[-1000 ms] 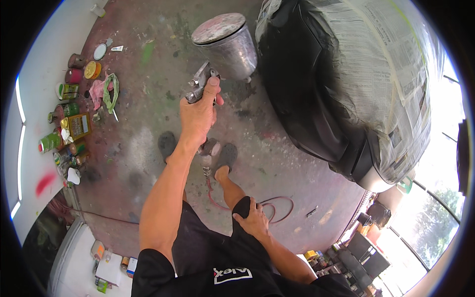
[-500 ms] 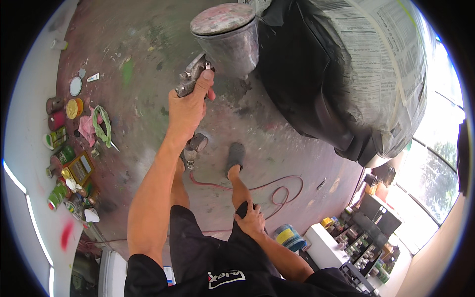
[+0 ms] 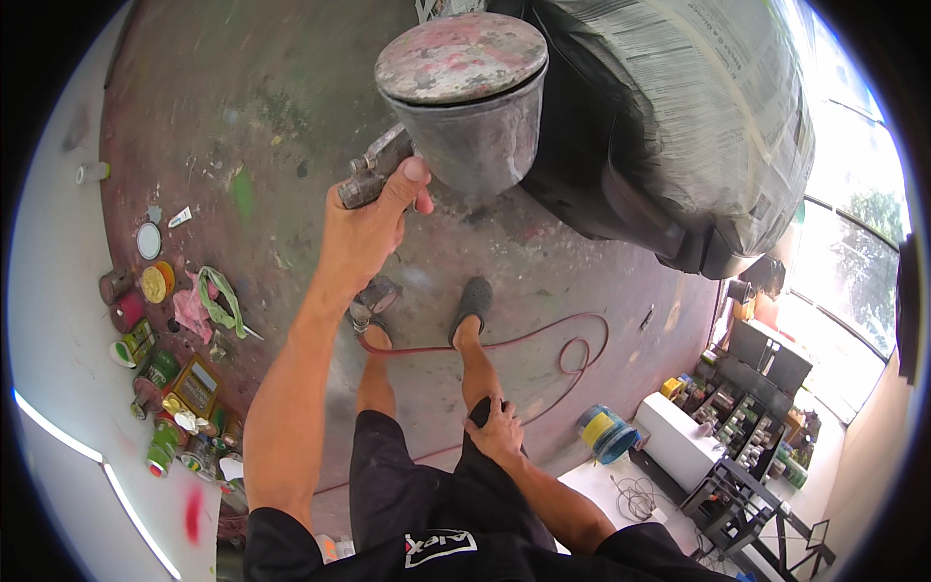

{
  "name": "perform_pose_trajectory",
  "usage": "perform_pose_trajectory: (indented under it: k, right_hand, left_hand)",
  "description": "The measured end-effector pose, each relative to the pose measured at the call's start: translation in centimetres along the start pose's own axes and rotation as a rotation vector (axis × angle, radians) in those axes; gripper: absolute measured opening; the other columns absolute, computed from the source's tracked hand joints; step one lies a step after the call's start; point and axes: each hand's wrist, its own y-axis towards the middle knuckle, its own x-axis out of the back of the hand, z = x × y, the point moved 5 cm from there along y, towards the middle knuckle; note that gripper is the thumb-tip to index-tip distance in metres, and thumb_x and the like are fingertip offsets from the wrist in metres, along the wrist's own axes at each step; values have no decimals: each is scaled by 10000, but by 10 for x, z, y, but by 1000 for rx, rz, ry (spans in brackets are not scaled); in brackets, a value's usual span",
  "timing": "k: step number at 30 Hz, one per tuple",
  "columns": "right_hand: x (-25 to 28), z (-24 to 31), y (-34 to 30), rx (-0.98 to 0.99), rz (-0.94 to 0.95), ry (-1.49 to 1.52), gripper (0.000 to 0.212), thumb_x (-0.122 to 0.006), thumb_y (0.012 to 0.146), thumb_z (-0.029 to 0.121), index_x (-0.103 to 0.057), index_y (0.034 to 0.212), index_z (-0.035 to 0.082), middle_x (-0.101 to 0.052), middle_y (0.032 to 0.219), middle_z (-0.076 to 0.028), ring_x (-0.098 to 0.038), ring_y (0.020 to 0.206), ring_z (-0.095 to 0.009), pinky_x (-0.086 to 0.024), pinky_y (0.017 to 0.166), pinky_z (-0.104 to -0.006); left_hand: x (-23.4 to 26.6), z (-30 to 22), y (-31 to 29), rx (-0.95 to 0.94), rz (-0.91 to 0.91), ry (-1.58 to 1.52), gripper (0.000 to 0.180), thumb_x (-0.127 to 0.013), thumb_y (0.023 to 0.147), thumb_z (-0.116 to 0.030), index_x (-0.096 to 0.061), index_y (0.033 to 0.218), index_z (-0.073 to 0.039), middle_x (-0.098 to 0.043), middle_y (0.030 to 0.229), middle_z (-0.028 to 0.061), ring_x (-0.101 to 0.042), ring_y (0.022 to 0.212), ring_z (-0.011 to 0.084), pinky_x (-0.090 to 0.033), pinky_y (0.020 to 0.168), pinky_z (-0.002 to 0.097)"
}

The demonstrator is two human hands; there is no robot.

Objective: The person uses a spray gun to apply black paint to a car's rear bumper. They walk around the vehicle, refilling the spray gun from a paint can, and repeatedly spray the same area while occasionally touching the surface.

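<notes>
My left hand [image 3: 373, 218] is closed round a metal paint spray gun [image 3: 367, 177], its thumb up beside the cup. Most of the handle is hidden by the hand. The gun's large grey cup [image 3: 475, 136] has a lid [image 3: 461, 56] stained pink and white. Just right of the cup is a glossy black bumper [image 3: 582, 175], below a car body covered in newspaper [image 3: 708, 126]. My right hand [image 3: 497, 429] lies on my right leg at the hem of the black shorts, fingers spread over it, holding no tool.
A red air hose [image 3: 504, 341] loops across the paint-stained floor by my feet. Paint cans [image 3: 160, 369], a green rag [image 3: 221, 301] and a pink rag [image 3: 191, 315] lie along the left wall. A blue bucket [image 3: 609, 436] and racks of bottles [image 3: 747, 422] stand at right.
The spray gun has shifted slightly right and down in view, and its cup looks larger. The view has moved a little. My right hand stays on the leg.
</notes>
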Motion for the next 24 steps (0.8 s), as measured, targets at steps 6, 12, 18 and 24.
perform_pose_trajectory:
  k: [6, 12, 18, 24]
  right_hand:
    - [-3, 13, -11, -4, -5, 43, 989, -836, 855, 524, -380, 1639, 130, -458, 1555, -286, -554, 1321, -570, -490, 1095, -617]
    - [4, 15, -15, -28, -35, 37, 850, -818, 876, 515, -498, 1566, 136, -455, 1579, -266, -548, 1330, -568, -474, 1112, -619]
    - [1, -6, -20, -72, -12, 133, 741, -770, 924, 478, -540, 1537, 130, -478, 1591, -257, -561, 1313, -582, -486, 1098, -611]
    - [-37, -27, -26, -107, 59, 233, 688, -763, 946, 494, -561, 1505, 148, -538, 1536, -246, -575, 1347, -509, -487, 1127, -564]
  left_hand:
    - [19, -27, 34, -59, -152, 3, 429, -737, 1045, -483, -716, 1072, -55, -701, 849, 70, -430, 495, 54, -336, 456, 249]
    - [23, -53, 46, -5, -130, -136, 532, -741, 1011, -578, -726, 1032, -46, -688, 856, 66, -393, 480, 64, -325, 461, 263]
    - [40, 19, 69, 237, -126, -94, 579, -762, 975, -623, -719, 1006, -47, -660, 810, 32, -389, 482, 71, -328, 460, 278]
    - [67, 100, 95, 351, -164, 10, 549, -758, 985, -603, -711, 964, -56, -645, 776, 17, -395, 483, 85, -334, 453, 297]
